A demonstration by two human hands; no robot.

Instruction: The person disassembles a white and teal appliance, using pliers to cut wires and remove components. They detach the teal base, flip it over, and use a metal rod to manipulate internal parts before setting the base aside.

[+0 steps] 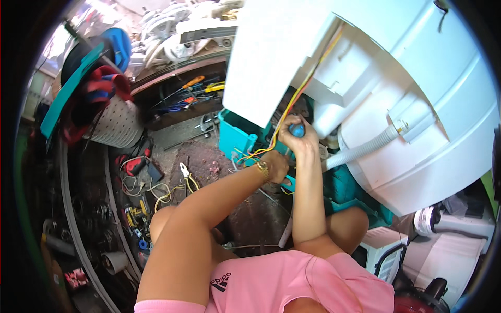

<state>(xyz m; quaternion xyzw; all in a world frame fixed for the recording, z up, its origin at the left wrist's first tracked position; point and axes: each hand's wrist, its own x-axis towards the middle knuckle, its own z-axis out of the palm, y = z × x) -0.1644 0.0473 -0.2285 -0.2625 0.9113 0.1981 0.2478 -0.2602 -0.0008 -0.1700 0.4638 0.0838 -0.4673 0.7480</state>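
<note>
My right hand (pixel 303 136) is closed around the blue handle of a screwdriver (pixel 297 130), its butt end facing up. Just to the left and nearer, my left hand (pixel 275 166) has its fingers curled in beside a teal plastic part (pixel 287 183); what they grip is hidden. Yellow and red wires (pixel 292 100) run down past both hands from a white appliance housing (pixel 417 130), which looks like a washing machine lying tipped over. A grey corrugated hose (pixel 365 149) reaches from the housing toward my right forearm.
A teal bin (pixel 235 136) stands left of the hands. Pliers (pixel 185 170) lie on the dirty floor, near cables and a red tool (pixel 136 165). Several screwdrivers sit on a low shelf (pixel 177 115). A perforated white basket (pixel 117 125) stands at the left.
</note>
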